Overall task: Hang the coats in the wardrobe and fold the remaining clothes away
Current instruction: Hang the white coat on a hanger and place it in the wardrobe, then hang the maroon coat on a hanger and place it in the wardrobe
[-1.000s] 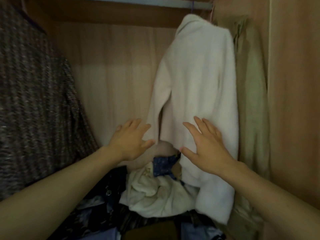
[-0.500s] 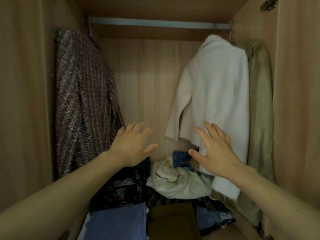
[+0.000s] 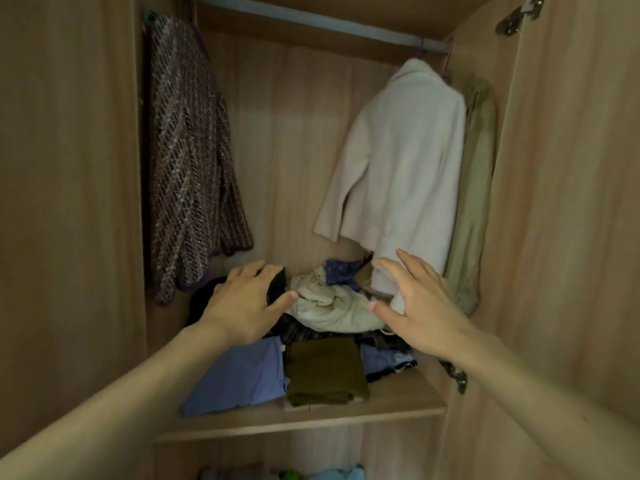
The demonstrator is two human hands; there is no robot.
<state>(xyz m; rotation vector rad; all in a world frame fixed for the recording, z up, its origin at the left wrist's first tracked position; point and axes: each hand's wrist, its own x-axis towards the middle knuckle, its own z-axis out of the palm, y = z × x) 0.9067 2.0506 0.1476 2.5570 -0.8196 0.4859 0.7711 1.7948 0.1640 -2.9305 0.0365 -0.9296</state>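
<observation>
Both your hands are spread and hold nothing — the left hand [image 3: 242, 303] over the dark clothes, the right hand [image 3: 420, 306] at the hem of the cream coat [image 3: 401, 161] hanging on the rail [image 3: 311, 20]. Gather the crumpled pale garment [image 3: 329, 306] on the shelf [image 3: 311, 419] from both sides and lift it clear — the folded blue [image 3: 239, 375] and brown [image 3: 325, 372] piles should stay flat.

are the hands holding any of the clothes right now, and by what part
Nothing is held. The left hand and right hand are both open with fingers spread, over the crumpled cream garment on the shelf.
</observation>
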